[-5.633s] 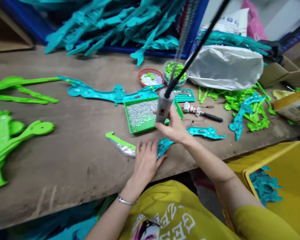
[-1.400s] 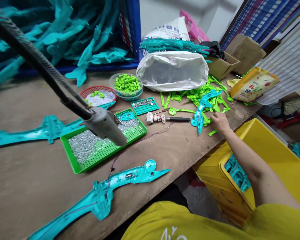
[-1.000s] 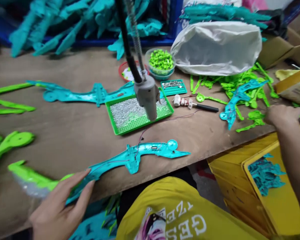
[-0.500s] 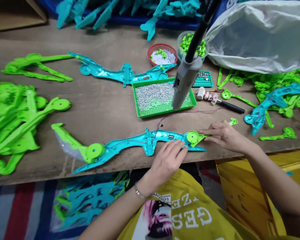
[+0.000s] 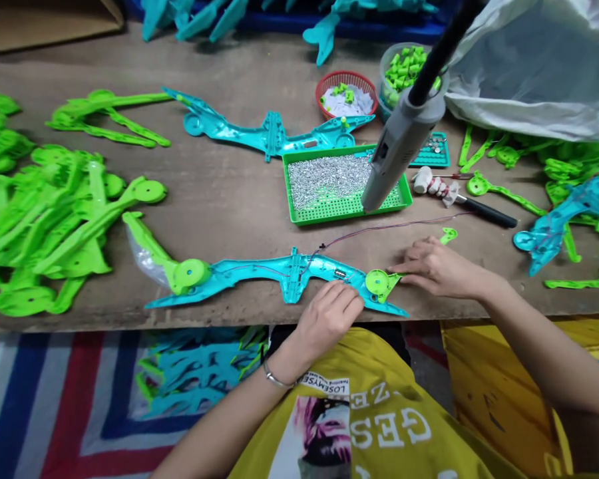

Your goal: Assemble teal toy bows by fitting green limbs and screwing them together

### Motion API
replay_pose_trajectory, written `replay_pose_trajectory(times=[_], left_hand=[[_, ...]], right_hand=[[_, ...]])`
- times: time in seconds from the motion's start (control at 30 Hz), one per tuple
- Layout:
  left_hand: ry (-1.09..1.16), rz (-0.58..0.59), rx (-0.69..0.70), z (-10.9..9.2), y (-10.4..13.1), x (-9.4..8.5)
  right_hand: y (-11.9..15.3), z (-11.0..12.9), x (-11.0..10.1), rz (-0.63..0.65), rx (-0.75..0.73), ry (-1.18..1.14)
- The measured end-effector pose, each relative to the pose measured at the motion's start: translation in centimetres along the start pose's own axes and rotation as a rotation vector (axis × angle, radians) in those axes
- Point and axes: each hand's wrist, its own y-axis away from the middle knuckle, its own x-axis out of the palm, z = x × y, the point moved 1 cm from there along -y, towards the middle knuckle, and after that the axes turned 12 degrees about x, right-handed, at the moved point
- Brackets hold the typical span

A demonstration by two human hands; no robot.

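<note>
A blue bow-shaped frame [image 5: 249, 269] lies along the table's front edge, with thin wires running over its middle. At its left end sits a green arm with a round end [image 5: 190, 274]. My left hand [image 5: 332, 316] rests on the right half of the frame, its fingers together and curled over the lower edge. A green part with a round disc [image 5: 378, 282] sits at the frame's right end. My right hand [image 5: 436, 267] pinches the narrow tip of that part. Just above my right hand lies a small green piece [image 5: 448, 235].
Behind the frame are a green tray of screws [image 5: 324, 183], a red basket [image 5: 347, 74], a second blue frame [image 5: 239, 135] and a black-handled tool [image 5: 489, 211]. A grey powered driver [image 5: 399, 140] hangs over the tray. Green parts [image 5: 54, 226] are piled left.
The view has shifted, and the table items sit further right and higher. The blue frame has tilted slightly, its right end lower. Both hands keep their places on it.
</note>
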Motion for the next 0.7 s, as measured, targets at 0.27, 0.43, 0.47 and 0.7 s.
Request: replay_pose_trajectory(times=[0.27,0.43,0.47,0.7], left_hand=[[-0.018,-0.016,-0.018,-0.6,0.5,0.6],[-0.03,-0.027,0.023,-0.4,0.5,0.8],[-0.03,-0.025,0.028,-0.4,0.6,0.8],[0.0,-0.019,-0.035,-1.2,-0.3,0.3]], right_hand=[[-0.1,1.3,1.5,-0.114,-0.006,-0.122],[0.8,2.4,1.9,-0.196,-0.003,-0.279],[0.9,2.1,1.7,-0.245,0.014,-0.31],[0.7,-6.0,-0.2,-0.597,0.566,0.13]])
